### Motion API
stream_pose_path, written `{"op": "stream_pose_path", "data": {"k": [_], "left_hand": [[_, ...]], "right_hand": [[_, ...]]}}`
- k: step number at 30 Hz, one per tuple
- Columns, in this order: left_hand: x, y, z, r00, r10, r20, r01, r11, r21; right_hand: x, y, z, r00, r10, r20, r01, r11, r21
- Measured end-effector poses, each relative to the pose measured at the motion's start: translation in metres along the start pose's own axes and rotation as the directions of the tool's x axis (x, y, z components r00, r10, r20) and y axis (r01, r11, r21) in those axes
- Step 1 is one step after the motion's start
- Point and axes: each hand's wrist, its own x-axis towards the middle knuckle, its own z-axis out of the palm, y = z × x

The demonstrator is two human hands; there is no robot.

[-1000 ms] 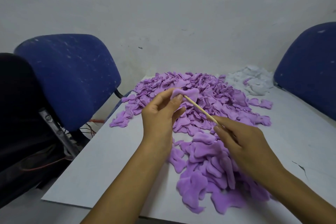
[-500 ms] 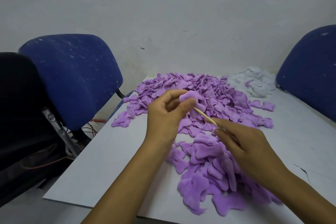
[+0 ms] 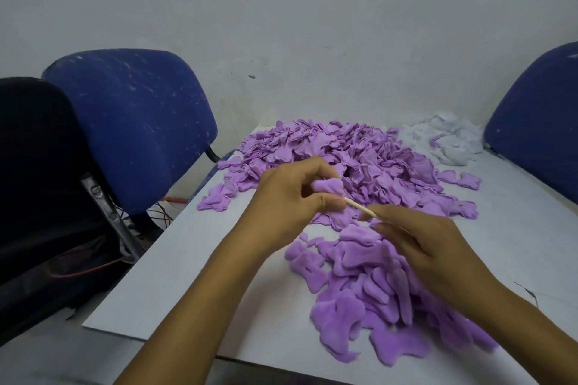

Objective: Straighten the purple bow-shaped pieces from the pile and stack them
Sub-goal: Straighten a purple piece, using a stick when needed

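Lowered slightly, left hand (image 3: 291, 197) pinches the bunched purple piece (image 3: 327, 187); right-hand (image 3: 428, 247) grip holds the stick (image 3: 359, 207) slanting up-left.

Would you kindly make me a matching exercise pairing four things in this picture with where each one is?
Things:
1. wooden stick
2. white scraps
3. purple piece
4. blue chair

Places:
A. beside the table's left edge
B. pinched in the left hand
C. held by the right hand
D. far right of the table

Pairs: 1-C, 2-D, 3-B, 4-A
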Motion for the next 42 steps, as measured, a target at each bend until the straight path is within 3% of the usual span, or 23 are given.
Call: {"op": "stream_pose_path", "data": {"k": [6, 10, 14, 23, 32, 35, 37, 42], "left_hand": [[0.000, 0.005, -0.004, 0.995, -0.061, 0.075, 0.068, 0.994, -0.091], [-0.001, 0.007, -0.003, 0.999, -0.041, -0.005, 0.040, 0.996, -0.075], [-0.001, 0.008, -0.005, 0.996, -0.057, -0.065, 0.043, 0.979, -0.198], [-0.002, 0.008, -0.009, 0.988, -0.061, 0.141, 0.083, 0.984, -0.160], [0.000, 0.012, -0.006, 0.982, -0.100, 0.163, 0.113, 0.991, -0.070], [0.000, 0.013, -0.009, 0.980, -0.086, 0.178, 0.111, 0.985, -0.133], [-0.001, 0.013, -0.014, 0.980, -0.079, 0.180, 0.112, 0.977, -0.180], [-0.004, 0.009, -0.019, 0.961, -0.126, 0.245, 0.151, 0.985, -0.086]], "right_hand": [[-0.003, 0.000, 0.011, 0.995, 0.059, 0.077, -0.073, 0.979, 0.191], [-0.003, 0.000, 0.016, 0.992, 0.086, 0.094, -0.108, 0.959, 0.263], [0.000, 0.007, 0.009, 0.989, 0.090, 0.115, -0.116, 0.963, 0.243], [0.002, 0.002, -0.003, 0.984, 0.060, 0.167, -0.111, 0.941, 0.319], [0.003, -0.008, -0.001, 0.982, 0.082, 0.171, -0.145, 0.908, 0.393], [0.004, -0.010, 0.003, 0.980, 0.084, 0.179, -0.159, 0.875, 0.458], [0.008, -0.007, 0.001, 0.982, 0.091, 0.163, -0.154, 0.889, 0.432], [0.014, 0.004, -0.015, 0.974, 0.049, 0.219, -0.099, 0.970, 0.222]]}}
